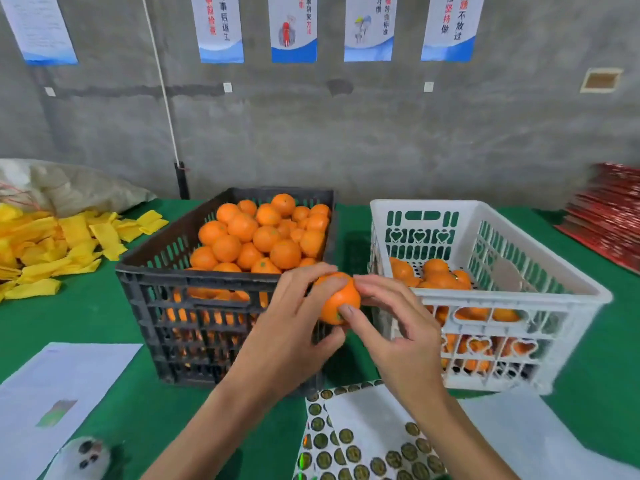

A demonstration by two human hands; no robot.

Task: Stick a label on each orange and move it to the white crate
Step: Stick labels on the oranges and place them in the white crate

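- The orange [339, 299] is held in the air between the black crate [194, 299] and the white crate [512, 306], above the near middle of the surface [104, 313].
- Left hand [291, 327]: grip clamped on the orange from the left and beneath.
- Right hand [391, 327]: thumb and forefinger pressed onto the orange's skin, seemingly smoothing a label; the label itself is too small to make out.
- Label sheets [363, 445] lie by the near edge, under the wrists.
- Risks, as I judge them: light pressure could leave the label lifting at its edge; the round fruit could slip and roll off the surface; moving to the white crate too soon could peel the sticker.
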